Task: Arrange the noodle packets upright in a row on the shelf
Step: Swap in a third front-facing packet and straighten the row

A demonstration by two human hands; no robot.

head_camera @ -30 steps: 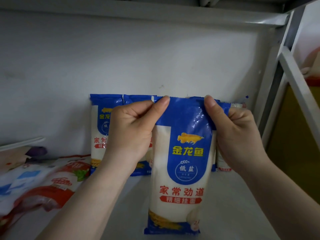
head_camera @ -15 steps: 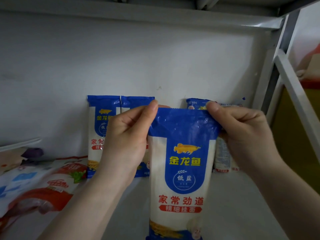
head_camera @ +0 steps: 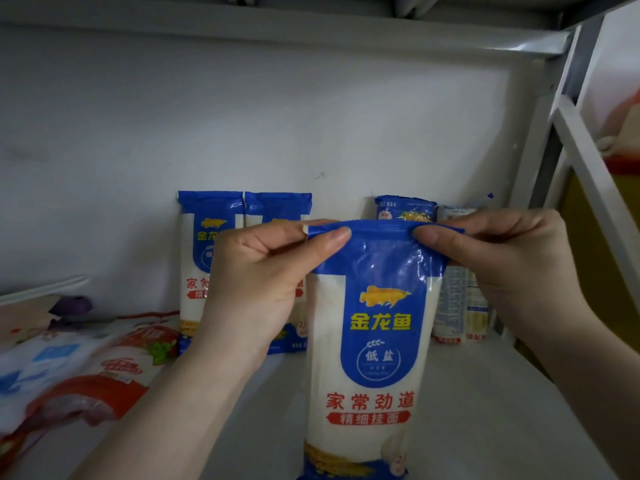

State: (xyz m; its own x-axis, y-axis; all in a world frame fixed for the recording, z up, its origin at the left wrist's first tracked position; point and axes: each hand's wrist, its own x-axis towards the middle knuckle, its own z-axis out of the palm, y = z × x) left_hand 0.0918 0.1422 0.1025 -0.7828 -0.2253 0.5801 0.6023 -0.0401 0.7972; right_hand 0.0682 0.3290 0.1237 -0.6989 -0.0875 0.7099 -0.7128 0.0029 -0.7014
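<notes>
Pinched glossy blue-white packet [head_camera: 375,341] upright by its crinkled top seam, left hand [head_camera: 256,289] and right hand [head_camera: 512,271], before row [head_camera: 242,268] on shelf [head_camera: 485,410].

Left hand [head_camera: 263,271], right hand [head_camera: 498,258] — both pinching.

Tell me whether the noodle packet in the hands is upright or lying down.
Upright. The noodle packet hangs vertically with its print reading right way up, pinched at its top seal by the left hand and right hand.
</notes>
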